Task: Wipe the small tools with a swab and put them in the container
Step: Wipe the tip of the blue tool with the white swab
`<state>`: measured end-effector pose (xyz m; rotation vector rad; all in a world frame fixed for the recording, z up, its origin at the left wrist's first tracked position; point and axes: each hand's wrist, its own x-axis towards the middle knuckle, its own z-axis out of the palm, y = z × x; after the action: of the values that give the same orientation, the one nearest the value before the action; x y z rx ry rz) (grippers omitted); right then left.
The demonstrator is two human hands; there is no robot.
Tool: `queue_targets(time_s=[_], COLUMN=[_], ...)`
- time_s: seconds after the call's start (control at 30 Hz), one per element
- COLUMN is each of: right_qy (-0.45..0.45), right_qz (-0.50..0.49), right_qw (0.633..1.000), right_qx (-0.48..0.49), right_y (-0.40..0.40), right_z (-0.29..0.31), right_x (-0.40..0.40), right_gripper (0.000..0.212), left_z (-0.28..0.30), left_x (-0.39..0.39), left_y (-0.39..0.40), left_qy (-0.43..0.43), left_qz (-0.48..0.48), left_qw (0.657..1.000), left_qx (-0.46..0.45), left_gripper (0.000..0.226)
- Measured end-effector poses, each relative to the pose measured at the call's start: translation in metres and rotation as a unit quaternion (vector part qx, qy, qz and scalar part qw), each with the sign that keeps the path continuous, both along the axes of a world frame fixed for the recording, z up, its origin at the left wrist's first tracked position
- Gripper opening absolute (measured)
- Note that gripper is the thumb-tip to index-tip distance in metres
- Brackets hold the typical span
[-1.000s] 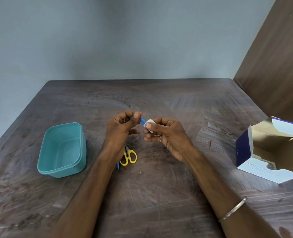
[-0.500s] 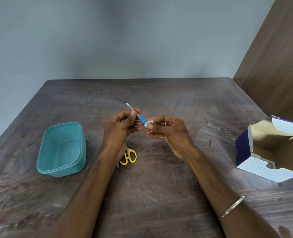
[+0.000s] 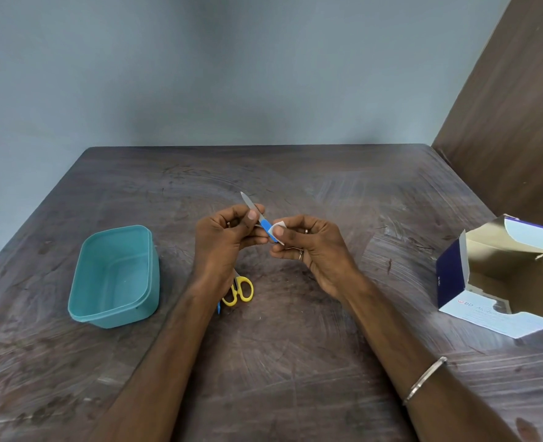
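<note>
My left hand [image 3: 224,239] pinches a small nail file [image 3: 257,215] with a grey metal blade and a blue handle, its tip pointing up and away. My right hand [image 3: 308,247] pinches a white swab [image 3: 279,226] that is folded round the file's blue handle. Both hands are above the middle of the wooden table [image 3: 295,362]. An empty teal plastic container [image 3: 114,277] stands to the left. Small scissors with yellow handles [image 3: 240,290] lie on the table under my left wrist, partly hidden, with a blue tool tip [image 3: 219,308] beside them.
An open cardboard box [image 3: 503,279], blue and white outside, lies on its side at the table's right edge. A brown panel [image 3: 512,106] rises behind it, and a grey wall stands past the table's far edge.
The file's blade, hidden in my left hand a second ago, now sticks out and up. The swab has slid down onto the blue handle. Both hands stay at the same spot.
</note>
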<state>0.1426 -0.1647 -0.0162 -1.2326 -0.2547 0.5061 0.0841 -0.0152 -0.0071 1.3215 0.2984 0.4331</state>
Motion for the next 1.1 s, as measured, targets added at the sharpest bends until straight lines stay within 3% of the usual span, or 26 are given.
queue_targets(time_s=[0.13,0.33,0.63,0.9,1.1], right_qy=[-0.026,-0.105,-0.103,-0.102,-0.094], right_qz=[-0.018,-0.044,0.001,-0.043,-0.021], right_qw=[0.999,0.988,0.993,0.992,0.994], right_qx=[-0.027,-0.1,-0.065,-0.066,-0.046], right_y=[0.0014,0.0,-0.0022,-0.0002,-0.0007], right_z=[0.0,-0.0013,0.0001,0.0012,-0.0005], right_x=[-0.0006,-0.0006,-0.0001,-0.0006,0.0005], right_gripper=[0.004,0.016,0.02,0.013,0.013], left_z=[-0.001,-0.0014,-0.0006,0.0,-0.0012], left_x=[0.0006,-0.0006,0.0007,0.0007,0.0016], left_y=[-0.0047,-0.0053,-0.0004,-0.003,0.0018], left_qy=[-0.012,-0.011,0.001,0.008,0.012], left_qz=[-0.012,-0.038,-0.015,-0.036,-0.019], left_qw=[0.998,0.997,1.0,0.999,1.0], left_qx=[0.057,0.074,0.028,0.04,0.022], left_gripper=[0.011,0.013,0.011,0.011,0.015])
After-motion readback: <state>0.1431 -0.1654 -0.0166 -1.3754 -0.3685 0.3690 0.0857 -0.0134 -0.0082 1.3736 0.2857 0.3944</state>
